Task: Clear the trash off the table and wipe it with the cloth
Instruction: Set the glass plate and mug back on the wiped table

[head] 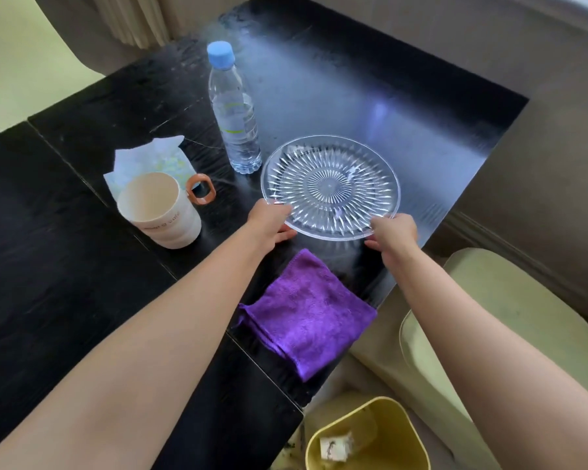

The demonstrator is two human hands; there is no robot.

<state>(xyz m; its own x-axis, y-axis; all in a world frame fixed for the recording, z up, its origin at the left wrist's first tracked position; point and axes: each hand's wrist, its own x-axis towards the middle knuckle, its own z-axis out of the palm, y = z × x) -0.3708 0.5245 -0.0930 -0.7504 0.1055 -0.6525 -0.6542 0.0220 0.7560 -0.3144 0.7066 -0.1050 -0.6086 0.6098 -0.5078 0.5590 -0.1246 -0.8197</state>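
A clear ribbed glass plate (330, 186) sits near the right edge of the black table (82, 266). My left hand (272, 222) grips its near-left rim and my right hand (392, 234) grips its near-right rim. A folded purple cloth (306, 313) lies on the table just in front of the plate, between my forearms. A crumpled white tissue pack (153, 161) lies behind the cream mug (160, 212). A yellow trash bin (367, 439) with paper scraps inside stands on the floor at the table's near-right corner.
A water bottle with a blue cap (233, 106) stands upright just left of the plate. The mug has an orange handle (201, 189). A pale green chair (510, 334) is at the right, and a beige sofa lies beyond the table.
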